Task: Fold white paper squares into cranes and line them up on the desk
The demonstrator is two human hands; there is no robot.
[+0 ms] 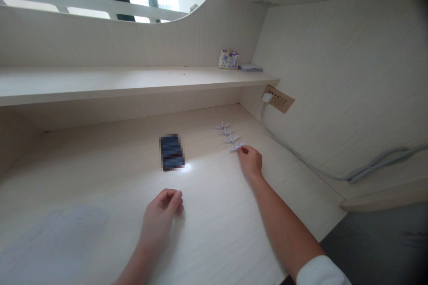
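Several small white folded paper cranes (pixel 226 133) stand in a row toward the back right of the desk. My right hand (pixel 251 159) reaches to the nearest paper crane (pixel 236 146) and pinches it between thumb and fingertips, at the front end of the row. My left hand (pixel 164 209) hovers over or rests on the desk near the middle, fingers curled and thumb against them; nothing shows in its grip. Beyond it lies a dark, blurred-out rectangular object (pixel 172 151), with a bright spot of light at its lower right corner.
White paper sheets (pixel 60 240) lie at the front left of the desk (pixel 214 240). A raised shelf (pixel 133 78) along the back bears a tissue pack (pixel 228 59) and a flat pad (pixel 250 67). From the wall socket (pixel 281 99), a grey cable (pixel 301 156) runs along the right wall.
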